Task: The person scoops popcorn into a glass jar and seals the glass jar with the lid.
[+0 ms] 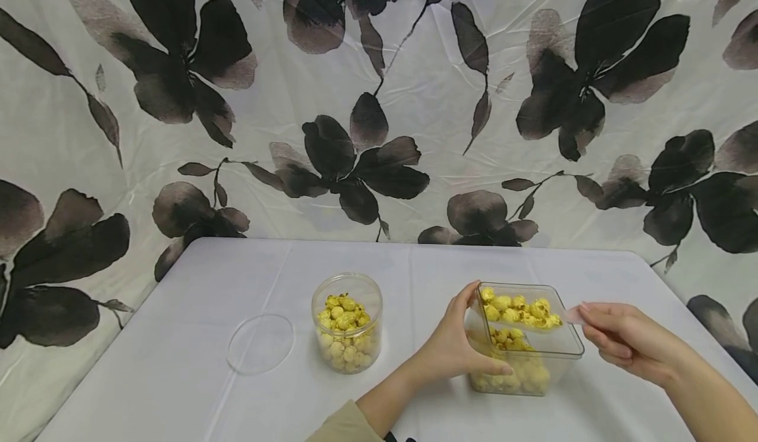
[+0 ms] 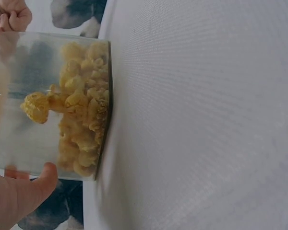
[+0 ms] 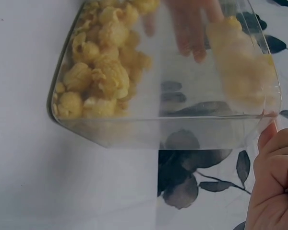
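Note:
A clear rectangular container (image 1: 562,361) stands on the table's right side with yellow popcorn (image 2: 84,120) piled in its lower part. Thumb and fingers of my left hand (image 1: 450,344) span its left side, the thumb along the near wall. My right hand (image 1: 630,337) pinches the handle of a translucent scoop (image 3: 245,81) at the container's right rim. The scoop's bowl lies level inside the top of the container, loaded with popcorn pieces. In the left wrist view one popcorn piece (image 2: 37,108) sticks up above the pile.
A round clear jar (image 1: 346,323), partly filled with popcorn, stands left of the container without a lid. A clear round lid (image 1: 261,316) lies flat left of the jar. The white-covered table (image 1: 148,363) ends at a floral cloth (image 1: 355,166) behind.

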Motion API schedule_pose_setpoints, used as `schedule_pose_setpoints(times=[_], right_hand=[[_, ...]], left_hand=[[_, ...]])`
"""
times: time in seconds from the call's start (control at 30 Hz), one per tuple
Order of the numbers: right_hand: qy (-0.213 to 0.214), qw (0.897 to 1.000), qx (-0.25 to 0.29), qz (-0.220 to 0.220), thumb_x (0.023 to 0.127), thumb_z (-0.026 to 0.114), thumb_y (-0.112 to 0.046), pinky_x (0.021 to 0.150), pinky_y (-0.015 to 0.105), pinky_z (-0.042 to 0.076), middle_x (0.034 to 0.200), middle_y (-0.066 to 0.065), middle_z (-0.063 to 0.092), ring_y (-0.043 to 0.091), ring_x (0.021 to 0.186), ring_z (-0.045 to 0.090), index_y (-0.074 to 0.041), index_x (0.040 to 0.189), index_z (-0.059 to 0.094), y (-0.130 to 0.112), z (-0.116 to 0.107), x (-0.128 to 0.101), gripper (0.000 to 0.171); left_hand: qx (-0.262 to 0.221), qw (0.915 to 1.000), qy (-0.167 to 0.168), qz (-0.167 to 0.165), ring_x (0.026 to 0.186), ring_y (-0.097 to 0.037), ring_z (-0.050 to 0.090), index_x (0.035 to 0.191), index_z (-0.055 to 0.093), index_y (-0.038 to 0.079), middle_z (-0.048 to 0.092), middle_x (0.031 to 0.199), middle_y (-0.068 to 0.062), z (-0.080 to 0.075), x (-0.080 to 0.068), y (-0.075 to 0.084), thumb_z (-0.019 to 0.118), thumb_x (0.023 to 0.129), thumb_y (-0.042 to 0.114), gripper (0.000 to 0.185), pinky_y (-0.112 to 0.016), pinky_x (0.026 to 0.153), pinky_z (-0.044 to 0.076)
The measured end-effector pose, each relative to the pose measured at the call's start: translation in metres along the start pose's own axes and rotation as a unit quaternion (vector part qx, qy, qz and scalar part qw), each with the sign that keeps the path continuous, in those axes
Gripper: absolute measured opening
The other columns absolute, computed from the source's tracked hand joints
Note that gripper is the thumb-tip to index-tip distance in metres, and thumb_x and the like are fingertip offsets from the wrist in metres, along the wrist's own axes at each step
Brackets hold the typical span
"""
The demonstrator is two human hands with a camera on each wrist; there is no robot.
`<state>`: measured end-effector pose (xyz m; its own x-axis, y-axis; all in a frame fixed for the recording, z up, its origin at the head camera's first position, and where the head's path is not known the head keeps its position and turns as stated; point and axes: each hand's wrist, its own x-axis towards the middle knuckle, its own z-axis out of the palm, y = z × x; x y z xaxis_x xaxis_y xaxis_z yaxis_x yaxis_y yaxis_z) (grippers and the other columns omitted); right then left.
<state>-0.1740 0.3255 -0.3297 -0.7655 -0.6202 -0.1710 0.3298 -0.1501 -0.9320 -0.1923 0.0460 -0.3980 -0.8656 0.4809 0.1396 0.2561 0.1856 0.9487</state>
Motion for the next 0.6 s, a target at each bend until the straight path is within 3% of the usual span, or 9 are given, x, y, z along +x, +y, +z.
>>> schedule_pose_setpoints(times=[0.17, 0.4, 0.6], right_hand=[[0.007, 1.000, 0.005, 0.023, 0.104, 0.029, -0.017, 0.046, 0.026, 0.009, 0.070, -0.009, 0.053, 0.012, 0.050, 0.018, -0.010, 0.104, 0.067, 0.0000, -0.0019, -0.0046, 0.038], [-0.018, 1.000, 0.012, 0.020, 0.104, 0.026, -0.015, 0.046, 0.028, 0.005, 0.071, -0.009, 0.054, 0.017, 0.051, 0.009, -0.009, 0.108, 0.066, 0.0018, -0.0029, -0.0070, 0.041], [-0.018, 0.999, 0.015, 0.026, 0.104, 0.028, -0.014, 0.046, 0.026, 0.007, 0.070, -0.009, 0.054, 0.015, 0.050, 0.012, -0.009, 0.107, 0.067, 0.0017, -0.0019, -0.0078, 0.039]], left_hand=[[0.001, 1.0000, -0.001, -0.002, 0.131, -0.009, 0.026, 0.146, 0.012, 0.038, 0.024, 0.144, 0.008, -0.0003, -0.0012, 0.0011, 0.089, 0.060, 0.026, 0.116, -0.044, 0.104, 0.031], [0.000, 1.0000, -0.002, -0.002, 0.133, -0.010, 0.025, 0.146, 0.012, 0.039, 0.023, 0.145, 0.007, -0.0002, -0.0003, 0.0009, 0.089, 0.060, 0.027, 0.116, -0.045, 0.104, 0.030], [-0.005, 1.0000, 0.000, -0.004, 0.132, -0.009, 0.025, 0.145, 0.012, 0.040, 0.024, 0.144, 0.008, 0.0003, -0.0006, 0.0005, 0.089, 0.059, 0.027, 0.116, -0.045, 0.104, 0.031]])
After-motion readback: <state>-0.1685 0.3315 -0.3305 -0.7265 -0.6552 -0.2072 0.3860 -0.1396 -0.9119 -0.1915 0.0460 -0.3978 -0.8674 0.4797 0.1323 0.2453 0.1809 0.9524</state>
